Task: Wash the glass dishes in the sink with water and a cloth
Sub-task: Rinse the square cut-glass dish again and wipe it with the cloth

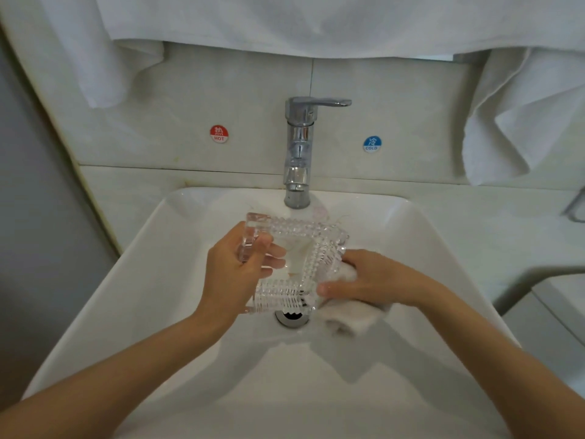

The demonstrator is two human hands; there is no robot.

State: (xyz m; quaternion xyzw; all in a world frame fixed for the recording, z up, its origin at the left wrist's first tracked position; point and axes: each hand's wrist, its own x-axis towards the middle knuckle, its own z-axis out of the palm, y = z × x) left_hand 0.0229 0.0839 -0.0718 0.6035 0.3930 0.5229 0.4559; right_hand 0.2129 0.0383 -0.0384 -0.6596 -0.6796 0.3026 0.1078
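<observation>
Head view looks down into a white sink (152, 280), where a square glass dish (294, 228) with beaded walls is held in the air just above the drain (291, 316), tilted so its hollow faces up toward the person. The left grip (235, 267) — the person's bare left hand — is curled round the dish's left corner, thumb on the near face and fingers showing through the glass behind. The right grip (376, 277) is closed on a bunched white cloth (354, 320) and presses it against the dish's right wall, thumb touching the lower right corner.

What the coming stroke likely turns on: the dish lies directly left of the right grip, in contact through the cloth, and the wall under the cloth runs from the far corner down to the near one, so a wipe would travel along that line while the left grip steadies it. The faucet (299, 153) stands just behind; whether water is running cannot be told.
</observation>
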